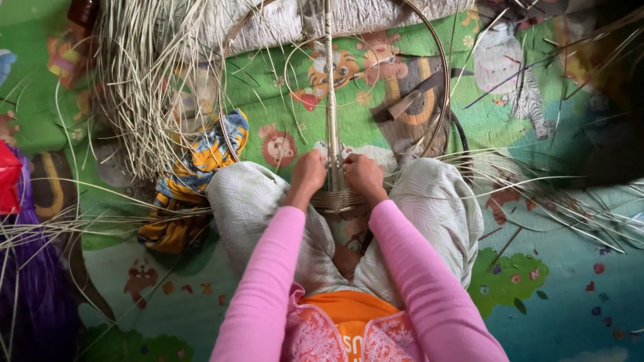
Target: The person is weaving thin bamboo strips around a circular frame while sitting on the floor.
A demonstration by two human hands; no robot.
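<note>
Hands, left and right, both closed on the pale woven band of a round cane basket frame; loose cane strips lie beside a printed mat

- The cane hoop frame is a big thin ring. It lies flat on the floor mat, out in front of the knees.
- A straight cane rib runs down the middle of the ring.
- A small woven patch of tan strips sits at the near end of the rib, between the two knees, and it wraps around the rib.
</note>
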